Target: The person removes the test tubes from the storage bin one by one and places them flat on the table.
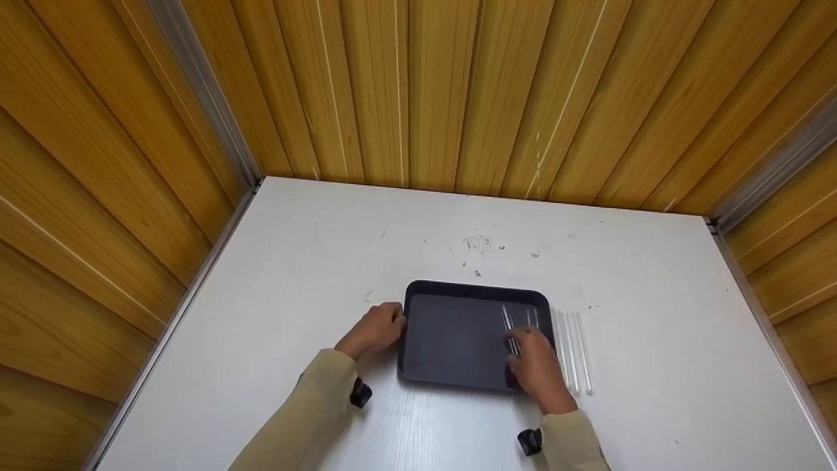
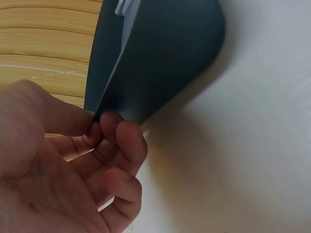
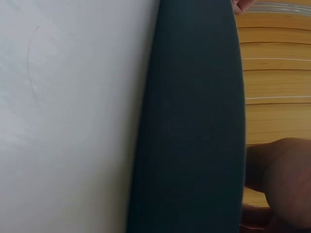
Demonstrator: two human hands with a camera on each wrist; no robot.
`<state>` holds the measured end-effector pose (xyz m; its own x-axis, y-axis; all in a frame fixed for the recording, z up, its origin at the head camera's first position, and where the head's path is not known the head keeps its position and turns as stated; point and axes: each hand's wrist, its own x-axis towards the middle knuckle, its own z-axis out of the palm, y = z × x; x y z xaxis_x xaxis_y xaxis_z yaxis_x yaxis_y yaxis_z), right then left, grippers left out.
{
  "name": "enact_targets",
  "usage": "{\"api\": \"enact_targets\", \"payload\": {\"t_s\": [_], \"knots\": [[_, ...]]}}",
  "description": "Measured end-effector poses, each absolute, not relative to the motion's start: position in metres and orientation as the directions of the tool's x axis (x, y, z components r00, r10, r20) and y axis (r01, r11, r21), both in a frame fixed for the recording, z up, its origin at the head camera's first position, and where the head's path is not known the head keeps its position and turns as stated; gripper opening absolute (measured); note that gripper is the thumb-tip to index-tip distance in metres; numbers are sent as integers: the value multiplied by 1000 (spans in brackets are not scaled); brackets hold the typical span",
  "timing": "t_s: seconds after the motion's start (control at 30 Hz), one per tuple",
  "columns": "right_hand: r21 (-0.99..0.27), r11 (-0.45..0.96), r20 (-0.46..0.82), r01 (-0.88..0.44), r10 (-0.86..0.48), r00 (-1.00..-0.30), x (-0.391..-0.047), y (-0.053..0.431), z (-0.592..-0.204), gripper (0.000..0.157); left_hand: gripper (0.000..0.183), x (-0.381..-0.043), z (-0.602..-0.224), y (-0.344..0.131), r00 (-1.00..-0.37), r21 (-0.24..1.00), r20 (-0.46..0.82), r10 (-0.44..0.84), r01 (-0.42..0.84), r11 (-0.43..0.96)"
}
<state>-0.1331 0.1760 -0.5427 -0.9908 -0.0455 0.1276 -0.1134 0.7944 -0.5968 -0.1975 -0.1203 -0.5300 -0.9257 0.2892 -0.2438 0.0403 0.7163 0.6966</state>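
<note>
A dark grey rectangular tray (image 1: 451, 340) lies on the white table. My left hand (image 1: 378, 327) is at its left side; in the left wrist view the thumb and curled fingers (image 2: 131, 141) pinch the tray's rim. Over the right part of the tray, my right hand (image 1: 537, 366) holds a clear test tube (image 1: 506, 318) between thumb and fingers, the tube slanting along the tray. A second clear tube (image 1: 531, 318) shows just beyond that hand, its lower part hidden. In the right wrist view the tray's outer wall (image 3: 194, 116) covers most of the fingers.
Several clear test tubes (image 1: 575, 353) lie side by side on the table, just right of the tray. Dark marks (image 1: 477, 244) spot the table (image 1: 314, 261) behind the tray. Yellow wood-look panels (image 1: 431, 98) wall the back and both sides.
</note>
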Motion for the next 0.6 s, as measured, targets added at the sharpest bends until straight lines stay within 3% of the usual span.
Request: {"api": "enact_targets", "payload": {"t_s": [0.6], "knots": [[-670,742,80,-10,59,-995,-121,198,-515,37,23,-197,-528,-120,-917,700,-260,301,36,713]]}}
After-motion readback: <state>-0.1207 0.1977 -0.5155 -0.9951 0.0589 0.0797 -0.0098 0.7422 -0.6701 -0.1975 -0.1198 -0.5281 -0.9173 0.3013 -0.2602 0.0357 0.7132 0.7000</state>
